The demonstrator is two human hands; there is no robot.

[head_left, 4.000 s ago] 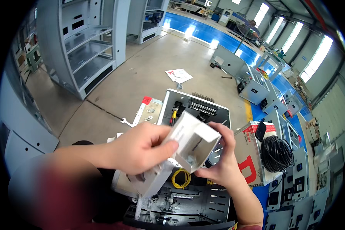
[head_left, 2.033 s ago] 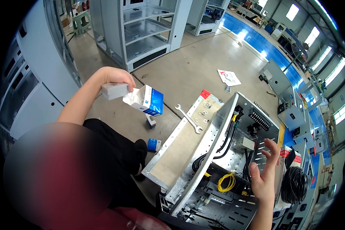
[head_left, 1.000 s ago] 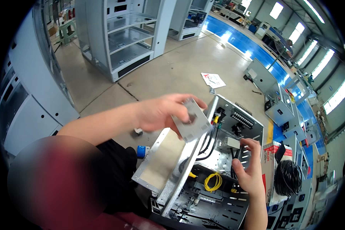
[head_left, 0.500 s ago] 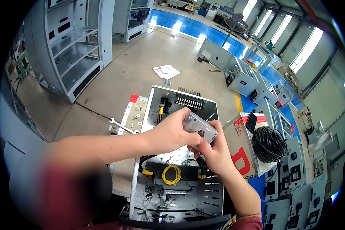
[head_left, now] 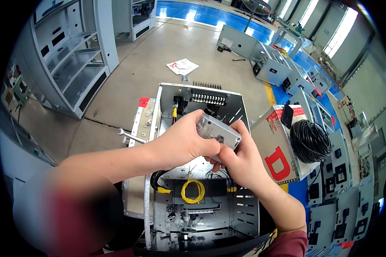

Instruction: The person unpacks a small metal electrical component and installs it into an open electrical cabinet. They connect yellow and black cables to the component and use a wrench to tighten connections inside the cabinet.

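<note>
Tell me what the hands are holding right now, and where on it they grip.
Both hands hold a small grey rectangular module: left hand at its left end, right hand from below at its right end.

A white cardboard box with red markings (head_left: 283, 152) lay on the floor just right of the right hand (head_left: 240, 160), a flat black rectangular device (head_left: 287, 116) resting on its top edge. Well beyond both hands, a white printed sheet with red marks (head_left: 182, 66) lay on the concrete.
</note>
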